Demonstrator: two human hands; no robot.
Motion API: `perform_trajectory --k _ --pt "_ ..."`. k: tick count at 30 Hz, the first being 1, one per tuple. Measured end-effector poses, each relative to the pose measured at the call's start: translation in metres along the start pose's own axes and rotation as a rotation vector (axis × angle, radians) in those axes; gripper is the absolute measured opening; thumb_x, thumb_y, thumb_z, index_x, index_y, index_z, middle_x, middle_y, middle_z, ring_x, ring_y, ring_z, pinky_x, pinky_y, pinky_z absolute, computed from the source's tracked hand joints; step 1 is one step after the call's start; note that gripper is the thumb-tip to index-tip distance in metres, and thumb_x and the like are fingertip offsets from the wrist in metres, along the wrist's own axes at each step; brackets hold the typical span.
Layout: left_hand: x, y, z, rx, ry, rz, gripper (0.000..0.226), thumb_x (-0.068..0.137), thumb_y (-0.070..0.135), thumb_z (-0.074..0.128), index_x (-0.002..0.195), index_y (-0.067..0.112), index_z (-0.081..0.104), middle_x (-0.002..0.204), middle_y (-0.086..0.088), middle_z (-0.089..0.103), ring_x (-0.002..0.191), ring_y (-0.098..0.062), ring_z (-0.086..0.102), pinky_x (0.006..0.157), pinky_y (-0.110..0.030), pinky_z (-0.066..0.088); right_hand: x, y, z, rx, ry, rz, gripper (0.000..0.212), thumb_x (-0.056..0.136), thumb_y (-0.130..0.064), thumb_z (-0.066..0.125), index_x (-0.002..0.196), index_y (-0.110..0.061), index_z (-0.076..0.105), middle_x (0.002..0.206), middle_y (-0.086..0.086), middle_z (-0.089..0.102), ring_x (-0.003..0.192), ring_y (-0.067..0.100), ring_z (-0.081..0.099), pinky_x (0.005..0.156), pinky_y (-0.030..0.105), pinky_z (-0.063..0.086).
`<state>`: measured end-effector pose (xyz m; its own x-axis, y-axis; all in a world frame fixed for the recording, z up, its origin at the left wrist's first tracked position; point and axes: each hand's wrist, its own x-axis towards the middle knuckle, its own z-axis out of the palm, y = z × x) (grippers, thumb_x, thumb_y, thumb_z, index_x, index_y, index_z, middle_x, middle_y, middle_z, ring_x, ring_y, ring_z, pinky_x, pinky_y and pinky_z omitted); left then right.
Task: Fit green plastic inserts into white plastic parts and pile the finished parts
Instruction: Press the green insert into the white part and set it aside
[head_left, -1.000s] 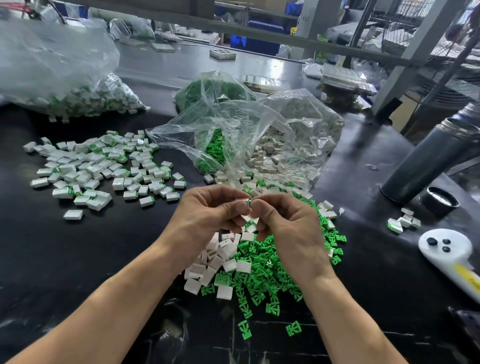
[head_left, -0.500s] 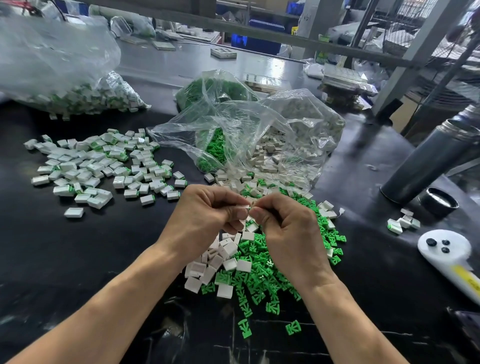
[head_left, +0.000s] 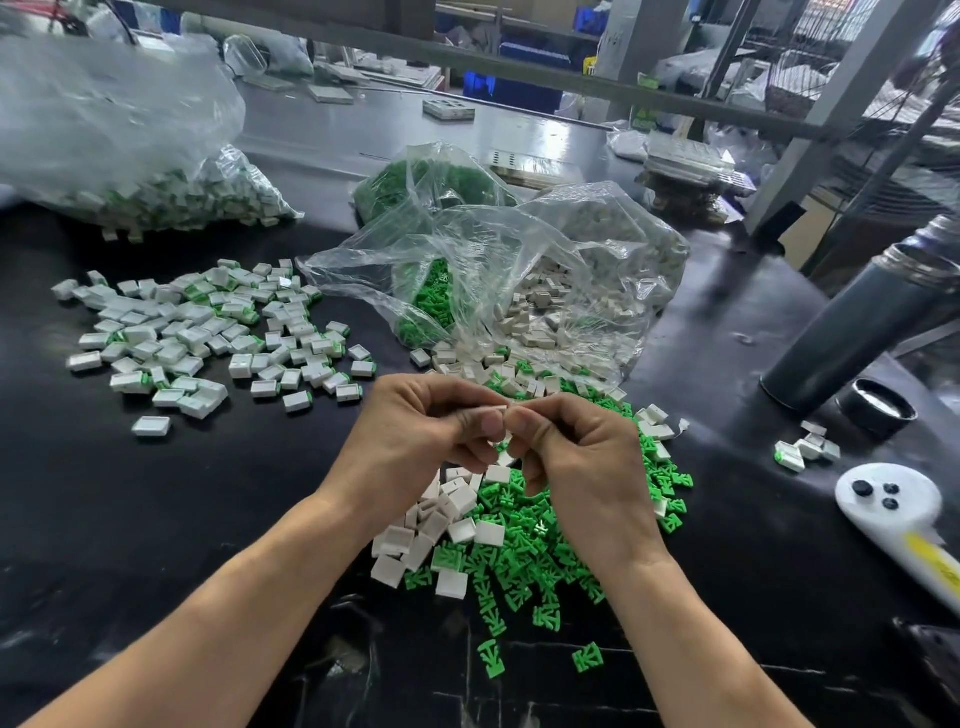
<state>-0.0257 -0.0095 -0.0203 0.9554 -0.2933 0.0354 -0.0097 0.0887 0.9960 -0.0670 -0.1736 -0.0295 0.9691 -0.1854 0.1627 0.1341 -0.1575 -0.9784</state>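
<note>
left hand (head_left: 415, 441): I'm curling my fingers and pinching a white part (head_left: 488, 413) at the tips
right hand (head_left: 582, 457): also curling, fingertips pressing against that same part; can't tell if an insert's in there
loose pile (head_left: 498, 535): white parts and green inserts are sitting right under my hands
finished pile (head_left: 208, 332): lying off to my left on the black table (head_left: 156, 493)
bags (head_left: 519, 270): sitting just behind, spilling out more pieces

Lying on the table (head_left: 156, 519): finished parts (head_left: 208, 332) at left, bags (head_left: 519, 270) behind loose pieces (head_left: 519, 535) in the middle, flask (head_left: 852, 332) at right.
</note>
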Motion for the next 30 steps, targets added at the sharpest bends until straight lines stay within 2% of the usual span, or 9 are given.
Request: perform_trajectory --k 5,7,9,14,18,21,25,27,30 --pt "0.002 -0.001 -0.002 0.032 -0.013 0.003 0.013 0.090 -0.002 0.071 0.101 0.000 0.075 0.079 -0.020 0.076 0.064 -0.021 0.072 0.062 -0.028 0.063 0.002 0.001 0.001 0.016 -0.007 0.014 0.015 0.098 -0.012 0.068 0.087 -0.015 0.078 0.070 0.021 0.066 0.054 0.019 0.055 0.047 0.034 0.050" --pt "0.002 -0.001 -0.001 0.030 -0.015 0.008 0.010 0.090 -0.001 0.070 0.099 0.001 0.074 0.078 -0.016 0.076 0.065 -0.020 0.073 0.062 -0.028 0.062 0.002 -0.001 0.001 0.048 0.000 0.021 0.021 0.102 -0.020 0.065 0.085 -0.016 0.077 0.072 0.023 0.066 0.055 0.021 0.055 0.047 0.034 0.049" --pt "0.001 -0.002 0.001 0.046 -0.034 0.030 0.008 0.090 0.002 0.071 0.096 0.005 0.074 0.079 -0.008 0.077 0.069 -0.018 0.073 0.064 -0.026 0.061 0.001 -0.005 0.001 0.085 0.032 0.047 0.034 0.105 -0.034 0.057 0.083 -0.016 0.075 0.069 0.014 0.066 0.054 0.019 0.053 0.044 0.031 0.045" --pt "-0.002 -0.003 0.011 0.072 -0.104 0.063 0.018 0.080 0.019 0.078 0.094 0.007 0.077 0.118 -0.001 0.071 0.112 -0.016 0.069 0.101 -0.036 0.055 -0.003 -0.012 0.008 0.042 -0.021 0.126 0.061 0.107 -0.055 0.036 0.068 -0.029 0.075 0.059 0.001 0.062 0.047 0.009 0.049 0.041 0.020 0.035" --pt "-0.004 -0.006 0.017 0.029 -0.157 0.057 0.009 0.091 0.004 0.071 0.097 -0.003 0.072 0.121 -0.002 0.072 0.112 -0.014 0.069 0.094 -0.025 0.055 -0.004 -0.010 0.015 0.082 -0.055 0.130 0.061 0.111 -0.048 0.032 0.070 -0.040 0.076 0.050 -0.008 0.051 0.041 0.003 0.042 0.038 0.015 0.031" --pt "-0.006 -0.006 0.018 0.023 -0.164 0.064 0.007 0.092 0.002 0.069 0.096 -0.004 0.071 0.116 -0.004 0.074 0.109 -0.018 0.071 0.091 -0.027 0.057 -0.002 -0.005 0.016 0.103 -0.051 0.106 0.060 0.113 -0.041 0.030 0.075 -0.040 0.077 0.048 -0.013 0.055 0.042 -0.002 0.048 0.040 0.011 0.034" --pt "-0.008 -0.005 0.020 0.054 -0.157 0.062 0.009 0.093 0.006 0.071 0.097 -0.003 0.071 0.112 -0.008 0.075 0.106 -0.025 0.071 0.091 -0.030 0.059 0.002 0.005 0.021 0.077 0.033 0.126 0.052 0.104 -0.045 0.035 0.102 -0.018 0.078 0.058 -0.022 0.062 0.056 -0.007 0.057 0.051 0.009 0.042" --pt "-0.008 -0.005 0.021 0.072 -0.146 0.068 0.009 0.093 0.009 0.073 0.097 0.001 0.073 0.109 -0.008 0.075 0.106 -0.024 0.072 0.091 -0.027 0.058 0.002 0.008 0.022 0.039 0.057 0.111 0.052 0.100 -0.046 0.034 0.093 -0.021 0.079 0.064 -0.021 0.066 0.063 -0.005 0.061 0.058 0.012 0.045" --pt "-0.008 -0.005 0.021 0.058 -0.141 0.069 0.010 0.091 0.013 0.074 0.096 0.005 0.074 0.106 -0.007 0.077 0.104 -0.021 0.072 0.092 -0.023 0.056 0.003 0.008 0.022 0.043 0.071 0.117 0.052 0.099 -0.046 0.033 0.087 -0.029 0.081 0.092 -0.005 0.079 0.097 0.009 0.073 0.089 0.038 0.058"
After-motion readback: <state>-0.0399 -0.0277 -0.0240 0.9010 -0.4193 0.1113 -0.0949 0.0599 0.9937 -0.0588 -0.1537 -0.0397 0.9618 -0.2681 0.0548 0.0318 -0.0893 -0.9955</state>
